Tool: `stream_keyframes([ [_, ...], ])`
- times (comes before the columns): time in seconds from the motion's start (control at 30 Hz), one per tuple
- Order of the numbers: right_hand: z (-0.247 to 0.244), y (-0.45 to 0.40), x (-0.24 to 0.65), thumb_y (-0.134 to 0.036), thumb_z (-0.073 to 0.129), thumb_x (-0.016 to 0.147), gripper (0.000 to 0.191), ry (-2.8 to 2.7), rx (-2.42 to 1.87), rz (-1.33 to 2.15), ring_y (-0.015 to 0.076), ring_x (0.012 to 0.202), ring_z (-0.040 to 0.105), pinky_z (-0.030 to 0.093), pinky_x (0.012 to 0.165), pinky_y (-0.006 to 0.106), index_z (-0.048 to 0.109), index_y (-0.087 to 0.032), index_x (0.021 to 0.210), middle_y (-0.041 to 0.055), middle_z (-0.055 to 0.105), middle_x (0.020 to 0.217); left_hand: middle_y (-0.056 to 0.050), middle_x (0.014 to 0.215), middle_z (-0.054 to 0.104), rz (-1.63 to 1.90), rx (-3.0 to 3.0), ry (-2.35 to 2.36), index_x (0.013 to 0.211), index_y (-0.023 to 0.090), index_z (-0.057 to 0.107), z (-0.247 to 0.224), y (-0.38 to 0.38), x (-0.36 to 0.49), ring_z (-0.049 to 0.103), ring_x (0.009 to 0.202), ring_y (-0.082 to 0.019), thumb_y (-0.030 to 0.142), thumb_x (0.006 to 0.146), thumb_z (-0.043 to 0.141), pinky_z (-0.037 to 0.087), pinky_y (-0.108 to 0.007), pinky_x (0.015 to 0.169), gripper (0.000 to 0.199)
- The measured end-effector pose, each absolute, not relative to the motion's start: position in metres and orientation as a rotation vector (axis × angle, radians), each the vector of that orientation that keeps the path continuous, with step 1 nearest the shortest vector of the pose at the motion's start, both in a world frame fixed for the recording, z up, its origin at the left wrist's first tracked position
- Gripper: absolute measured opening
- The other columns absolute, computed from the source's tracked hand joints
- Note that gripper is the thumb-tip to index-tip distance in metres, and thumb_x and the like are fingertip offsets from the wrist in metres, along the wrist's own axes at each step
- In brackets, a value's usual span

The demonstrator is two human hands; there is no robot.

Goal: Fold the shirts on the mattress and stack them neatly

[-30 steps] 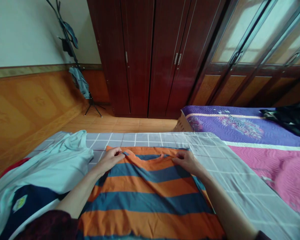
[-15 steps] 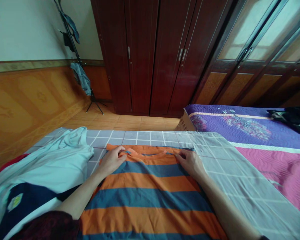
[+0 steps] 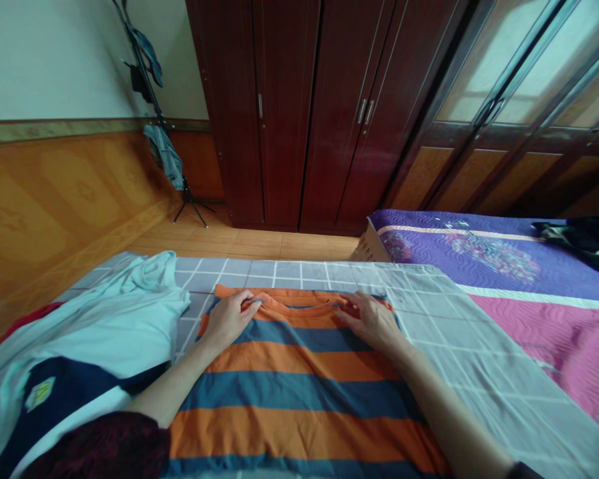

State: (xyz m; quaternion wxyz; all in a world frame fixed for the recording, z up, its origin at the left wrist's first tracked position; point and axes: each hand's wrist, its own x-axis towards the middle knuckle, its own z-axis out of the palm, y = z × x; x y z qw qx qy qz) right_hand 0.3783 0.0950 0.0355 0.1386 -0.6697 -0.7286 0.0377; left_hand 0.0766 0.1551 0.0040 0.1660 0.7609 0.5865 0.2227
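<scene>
An orange and blue striped T-shirt [image 3: 299,372] lies spread on the bed in front of me, its neckline at the far end. My left hand [image 3: 233,318] is closed at the left side of the collar, thumb and forefinger pinching the fabric. On the right side of the collar rests my right hand [image 3: 372,320], its thumb and fingers slightly apart and touching the cloth. The sleeves are mostly hidden under my hands and forearms.
Left of the shirt lie a pale mint garment [image 3: 130,299] and a navy and white garment [image 3: 62,389]. Beyond the checked bedsheet [image 3: 309,271] stands a dark red wardrobe [image 3: 284,133]. A purple quilted mattress [image 3: 459,246] is at the right, and a coat stand [image 3: 152,100] at the back left.
My right hand has loosened its pinch and shifted slightly inward toward the neck opening. My left hand has moved a little to the right, still pinching the collar edge.
</scene>
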Motion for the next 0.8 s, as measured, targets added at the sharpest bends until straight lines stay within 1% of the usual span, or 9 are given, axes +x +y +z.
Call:
stream_keyframes([
  [0.07, 0.038, 0.099, 0.374, -0.032, 0.053, 0.085, 0.02, -2.183, -1.96, 0.091, 0.0178, 0.082, 0.061, 0.038, 0.067, 0.024, 0.068, -0.019, 0.089, 0.0056, 0.065, 0.088, 0.002, 0.077, 0.065, 0.646, 2.159, 1.661, 0.082, 0.022, 0.059, 0.003, 0.156, 0.075, 0.06, 0.07, -0.015, 0.042, 0.086, 0.047, 0.034, -0.022, 0.059, 0.024],
  [0.13, 0.04, 0.103, 0.372, -0.029, 0.05, 0.087, 0.021, -2.207, -1.979, 0.074, 0.0169, 0.079, 0.062, 0.037, 0.065, 0.024, 0.067, -0.019, 0.081, 0.0048, 0.066, 0.085, 0.002, 0.075, 0.065, 0.68, 2.143, 1.631, 0.083, 0.022, 0.059, 0.002, 0.157, 0.074, 0.059, 0.068, -0.015, 0.043, 0.087, 0.046, 0.034, -0.022, 0.058, 0.025],
  [0.23, 0.041, 0.11, 0.372, -0.032, 0.046, 0.09, 0.025, -2.156, -2.018, 0.029, 0.0172, 0.076, 0.063, 0.035, 0.06, 0.024, 0.067, -0.021, 0.084, 0.0027, 0.068, 0.08, 0.002, 0.078, 0.066, 0.758, 2.129, 1.598, 0.087, 0.021, 0.059, 0.002, 0.157, 0.072, 0.06, 0.07, -0.014, 0.041, 0.089, 0.044, 0.036, -0.022, 0.06, 0.025],
  [0.3, 0.036, 0.112, 0.372, -0.033, 0.042, 0.091, 0.028, -2.115, -2.057, -0.028, 0.0184, 0.075, 0.063, 0.034, 0.059, 0.025, 0.066, -0.02, 0.083, 0.0043, 0.069, 0.081, 0.001, 0.082, 0.067, 0.748, 2.149, 1.644, 0.089, 0.021, 0.059, 0.001, 0.157, 0.073, 0.061, 0.073, -0.015, 0.039, 0.089, 0.045, 0.036, -0.022, 0.061, 0.023],
  [0.4, 0.023, 0.113, 0.371, -0.027, 0.038, 0.092, 0.03, -2.09, -2.097, -0.117, 0.0199, 0.078, 0.063, 0.033, 0.06, 0.026, 0.064, -0.017, 0.081, 0.0088, 0.068, 0.084, -0.001, 0.089, 0.068, 0.635, 2.213, 1.742, 0.09, 0.022, 0.059, -0.001, 0.158, 0.075, 0.063, 0.079, -0.017, 0.036, 0.089, 0.048, 0.037, -0.023, 0.063, 0.018],
  [0.5, 0.016, 0.114, 0.369, -0.023, 0.037, 0.091, 0.029, -2.104, -2.107, -0.171, 0.0196, 0.078, 0.062, 0.033, 0.061, 0.027, 0.063, -0.017, 0.08, 0.0091, 0.067, 0.085, -0.002, 0.093, 0.068, 0.595, 2.263, 1.748, 0.091, 0.022, 0.059, -0.003, 0.158, 0.077, 0.063, 0.086, -0.018, 0.034, 0.089, 0.049, 0.039, -0.024, 0.069, 0.015],
  [0.6, 0.024, 0.112, 0.368, -0.027, 0.04, 0.091, 0.026, -2.124, -2.113, -0.195, 0.0192, 0.076, 0.062, 0.034, 0.061, 0.026, 0.063, -0.018, 0.081, 0.0076, 0.066, 0.084, -0.004, 0.098, 0.067, 0.619, 2.272, 1.746, 0.098, 0.021, 0.058, 0.0, 0.156, 0.077, 0.062, 0.091, -0.02, 0.033, 0.09, 0.048, 0.041, -0.026, 0.073, 0.017],
  [0.7, 0.043, 0.097, 0.356, -0.028, 0.044, 0.089, 0.022, -2.163, -2.085, -0.229, 0.0221, 0.084, 0.06, 0.038, 0.066, 0.028, 0.063, -0.018, 0.089, 0.009, 0.065, 0.088, -0.008, 0.105, 0.062, 0.738, 2.393, 1.729, 0.108, 0.019, 0.055, 0.01, 0.149, 0.077, 0.059, 0.096, -0.022, 0.03, 0.091, 0.048, 0.042, -0.029, 0.079, 0.021],
  [0.8, 0.053, 0.072, 0.332, -0.025, 0.047, 0.087, 0.023, -2.273, -1.902, -0.178, 0.0237, 0.094, 0.058, 0.042, 0.077, 0.032, 0.061, -0.019, 0.104, 0.0102, 0.063, 0.1, -0.007, 0.101, 0.062, 0.879, 2.629, 1.484, 0.102, 0.019, 0.058, 0.023, 0.138, 0.08, 0.057, 0.096, -0.021, 0.024, 0.093, 0.045, 0.041, -0.032, 0.086, 0.017],
])
